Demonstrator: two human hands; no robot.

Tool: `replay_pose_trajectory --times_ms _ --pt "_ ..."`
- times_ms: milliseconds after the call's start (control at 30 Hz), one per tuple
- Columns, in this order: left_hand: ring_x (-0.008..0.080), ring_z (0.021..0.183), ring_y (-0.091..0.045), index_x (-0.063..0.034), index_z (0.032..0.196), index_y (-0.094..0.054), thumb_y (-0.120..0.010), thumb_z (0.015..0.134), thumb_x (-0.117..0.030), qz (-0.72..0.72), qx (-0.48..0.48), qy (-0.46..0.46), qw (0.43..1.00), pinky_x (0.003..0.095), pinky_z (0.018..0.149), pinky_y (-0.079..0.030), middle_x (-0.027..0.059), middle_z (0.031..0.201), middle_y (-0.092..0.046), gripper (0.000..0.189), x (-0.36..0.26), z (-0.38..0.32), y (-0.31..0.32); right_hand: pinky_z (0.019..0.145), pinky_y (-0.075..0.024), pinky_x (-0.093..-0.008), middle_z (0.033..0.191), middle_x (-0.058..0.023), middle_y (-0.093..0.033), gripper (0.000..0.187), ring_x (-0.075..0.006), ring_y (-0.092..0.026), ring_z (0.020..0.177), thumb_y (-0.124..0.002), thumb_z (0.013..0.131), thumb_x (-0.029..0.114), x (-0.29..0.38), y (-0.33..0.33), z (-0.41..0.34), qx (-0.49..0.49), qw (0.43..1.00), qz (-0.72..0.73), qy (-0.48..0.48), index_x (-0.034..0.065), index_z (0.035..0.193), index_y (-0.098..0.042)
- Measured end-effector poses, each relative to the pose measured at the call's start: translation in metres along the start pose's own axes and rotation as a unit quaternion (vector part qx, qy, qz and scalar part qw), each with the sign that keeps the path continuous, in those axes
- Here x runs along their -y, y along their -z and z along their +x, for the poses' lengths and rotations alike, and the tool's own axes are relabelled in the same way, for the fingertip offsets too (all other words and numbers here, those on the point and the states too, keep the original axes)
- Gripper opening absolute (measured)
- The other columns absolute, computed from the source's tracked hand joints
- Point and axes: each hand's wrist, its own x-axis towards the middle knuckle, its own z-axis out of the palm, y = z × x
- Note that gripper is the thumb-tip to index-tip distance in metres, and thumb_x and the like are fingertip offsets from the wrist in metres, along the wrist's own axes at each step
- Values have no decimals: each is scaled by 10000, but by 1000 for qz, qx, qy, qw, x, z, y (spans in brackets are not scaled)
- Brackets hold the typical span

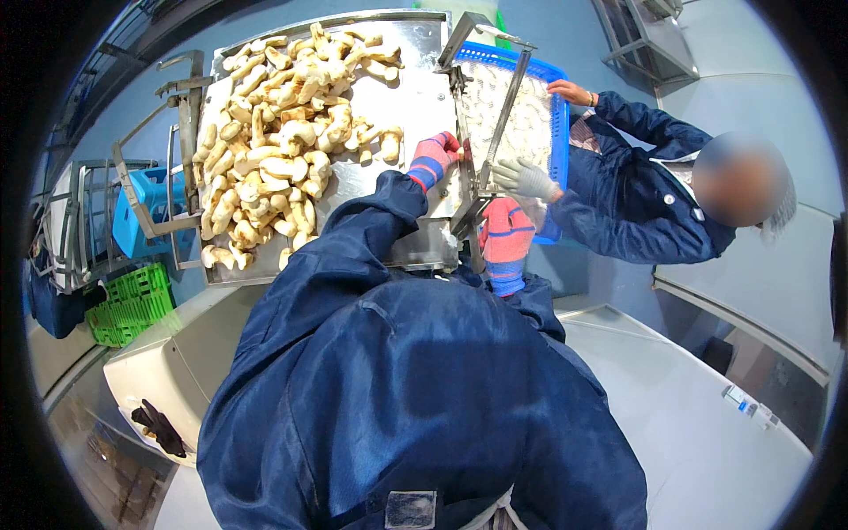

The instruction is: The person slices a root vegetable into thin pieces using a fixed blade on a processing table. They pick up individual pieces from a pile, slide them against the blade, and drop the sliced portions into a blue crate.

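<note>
My left hand (pixel 434 158), in a pink and blue knit glove, holds a small pale piece, probably mushroom, at its fingertips against the metal slicing frame (pixel 466 142). My right hand (pixel 509 232), gloved alike, is curled at the near end of this frame, around what seems to be a handle; its grip is partly hidden. A large heap of whole mushrooms (pixel 291 142) lies on the steel tray table (pixel 427 40) to the left. Beyond the frame, a blue plastic basket (pixel 562 132) holds many pale slices (pixel 533 109).
A co-worker (pixel 623 175) stands at the right, one bare hand (pixel 571 91) on the basket rim and one gloved hand (pixel 525 179) close to my right hand. Metal brackets (pixel 192 132), a blue stool (pixel 146 205) and a green crate (pixel 132 305) are at the left.
</note>
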Motion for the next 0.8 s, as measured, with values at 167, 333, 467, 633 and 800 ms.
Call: replay_pose_trajectory --times_ms 167,333,467,633,800 --pt "120 610 -534 -50 756 -542 -649 640 -98 23 -2 6 1000 241 592 -431 45 670 -580 165 -11 1 -10 443 -352 -328 532 -110 -485 166 -236 -481 468 -482 772 123 -87 -4 -10 -40 996 -65 54 54 621 -493" --pt "115 629 -538 -44 781 -543 -647 645 -105 -61 -23 -21 998 235 612 -434 44 685 -581 182 2 3 -5 475 -358 -357 556 -131 -479 115 -279 -488 526 -517 753 120 -129 -15 -18 -17 996 -76 50 60 655 -507" --pt "102 718 -547 -29 875 -554 -607 710 -71 -185 34 -39 981 223 675 -441 32 783 -586 179 -39 -4 6 478 -362 -362 565 -154 -488 118 -306 -495 530 -517 765 130 -118 -11 -17 -1 996 -80 45 49 678 -512" --pt "226 884 -548 -38 980 -545 -588 722 -260 334 -84 -120 931 328 771 -428 111 938 -582 343 -43 6 81 461 -357 -369 565 -167 -495 130 -336 -495 522 -524 764 141 -112 -13 -19 -26 996 -67 45 47 676 -512" --pt "244 919 -548 -68 948 -602 -598 638 -388 565 64 120 814 360 793 -421 138 986 -575 446 -49 17 99 446 -359 -369 546 -165 -494 128 -326 -508 514 -528 758 142 -90 -13 -20 -51 982 -107 146 61 660 -509"
